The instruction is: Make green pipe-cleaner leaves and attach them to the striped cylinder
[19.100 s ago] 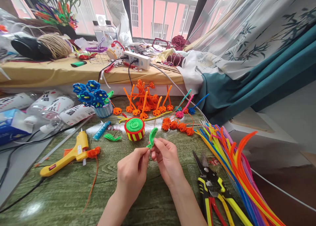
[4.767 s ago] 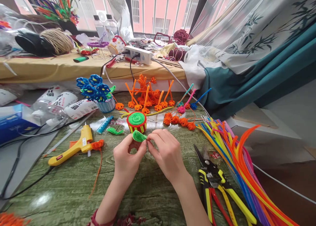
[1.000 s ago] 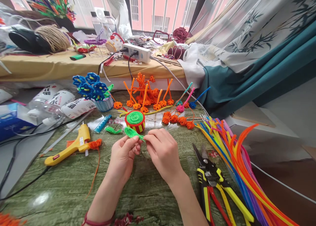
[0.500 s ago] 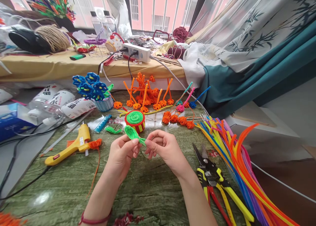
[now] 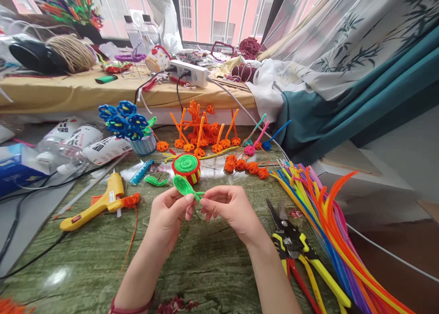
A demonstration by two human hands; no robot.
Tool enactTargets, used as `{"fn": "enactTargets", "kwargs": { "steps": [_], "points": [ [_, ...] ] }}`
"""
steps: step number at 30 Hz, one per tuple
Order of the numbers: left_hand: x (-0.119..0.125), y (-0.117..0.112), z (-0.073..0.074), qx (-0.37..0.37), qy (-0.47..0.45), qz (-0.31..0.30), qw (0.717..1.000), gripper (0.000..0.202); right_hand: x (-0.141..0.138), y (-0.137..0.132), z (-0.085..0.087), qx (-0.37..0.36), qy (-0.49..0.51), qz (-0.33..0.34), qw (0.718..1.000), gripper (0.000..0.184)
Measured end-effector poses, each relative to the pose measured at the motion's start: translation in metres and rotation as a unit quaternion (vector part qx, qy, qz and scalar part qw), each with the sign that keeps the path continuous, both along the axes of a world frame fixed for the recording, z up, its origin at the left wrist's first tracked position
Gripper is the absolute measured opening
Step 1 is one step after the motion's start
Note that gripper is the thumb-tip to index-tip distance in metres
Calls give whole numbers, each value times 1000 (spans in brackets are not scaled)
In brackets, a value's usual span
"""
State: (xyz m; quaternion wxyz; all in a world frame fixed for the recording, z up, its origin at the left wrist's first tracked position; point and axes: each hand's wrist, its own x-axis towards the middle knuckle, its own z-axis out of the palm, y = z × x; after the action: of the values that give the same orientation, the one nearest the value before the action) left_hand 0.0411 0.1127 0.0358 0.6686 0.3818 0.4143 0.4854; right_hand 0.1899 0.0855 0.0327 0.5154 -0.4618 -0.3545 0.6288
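A bright green pipe-cleaner leaf (image 5: 183, 186) is held in front of me, its rounded loop tilting up and left. My left hand (image 5: 173, 211) pinches it near the base of the loop. The thin tail at its right end is between the thumb and fingers of my right hand (image 5: 224, 206). Just beyond my hands stands a small round pot (image 5: 186, 168) of coiled pipe cleaner, green on top with red and yellow sides. Another green piece (image 5: 156, 181) lies left of the pot on the table.
A yellow glue gun (image 5: 99, 204) lies at left, near a blue ruler (image 5: 141, 172). Pliers (image 5: 291, 240) and a bundle of coloured pipe cleaners (image 5: 329, 222) are at right. Orange pipe-cleaner flowers (image 5: 202, 135) and a pot of blue flowers (image 5: 125, 121) stand farther back.
My right fingers have shifted slightly on the leaf's tail, and more of the green end now shows between the hands. The view has moved a little; everything else lies as before.
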Motion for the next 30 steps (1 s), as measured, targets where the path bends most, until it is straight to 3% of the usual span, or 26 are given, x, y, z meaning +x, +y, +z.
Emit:
{"fn": "enactTargets", "kwargs": {
  "steps": [8,15,19,26,30],
  "points": [
    [4,-1,-1,17,5,19,1000,15,-3,0,-2,2,-21,-7,1000,38],
    [5,-1,-1,15,13,41,999,12,-5,0,-4,93,-146,-40,984,21],
    [4,-1,-2,12,9,51,999,11,-7,-2,-2,192,-270,-73,940,5],
    [9,-1,-4,-1,-18,78,997,15,-17,-2,-9,344,-443,-120,820,18],
    [13,-4,-4,-14,-39,95,995,16,-20,-4,-16,364,-444,-129,809,17]
  ]
}}
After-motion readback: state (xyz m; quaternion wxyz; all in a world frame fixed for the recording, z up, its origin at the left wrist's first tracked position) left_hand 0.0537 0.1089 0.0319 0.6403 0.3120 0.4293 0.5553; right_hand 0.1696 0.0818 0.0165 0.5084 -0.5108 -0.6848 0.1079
